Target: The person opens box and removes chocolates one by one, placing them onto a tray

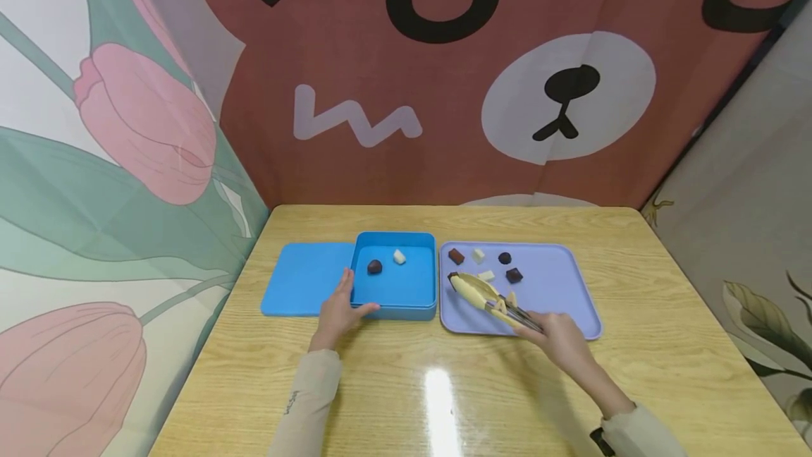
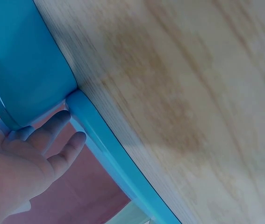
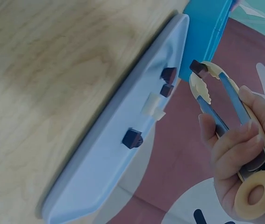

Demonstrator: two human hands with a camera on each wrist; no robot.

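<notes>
My right hand (image 1: pixel 561 340) grips cream-tipped metal tongs (image 1: pixel 482 293) over the lilac tray. A dark chocolate piece (image 3: pixel 198 68) is pinched between the tong tips. Beside the blue box (image 1: pixel 395 312), my left hand (image 1: pixel 338 316) rests at the near left corner, its thumb along the front rim and its fingers extended by the left wall. Inside that box lie a dark chocolate (image 1: pixel 375 267) and a white piece (image 1: pixel 399 257). The lilac tray (image 1: pixel 552 302) carries several brown, white and dark pieces, such as a reddish-brown block (image 1: pixel 456 256) and a dark block (image 1: pixel 514 276).
A flat blue lid (image 1: pixel 304 281) lies left of the box, next to my left hand. Box and tray stand side by side on the wooden table (image 1: pixel 380 386). Printed cloths (image 1: pixel 444 175) hang behind the table and at both sides.
</notes>
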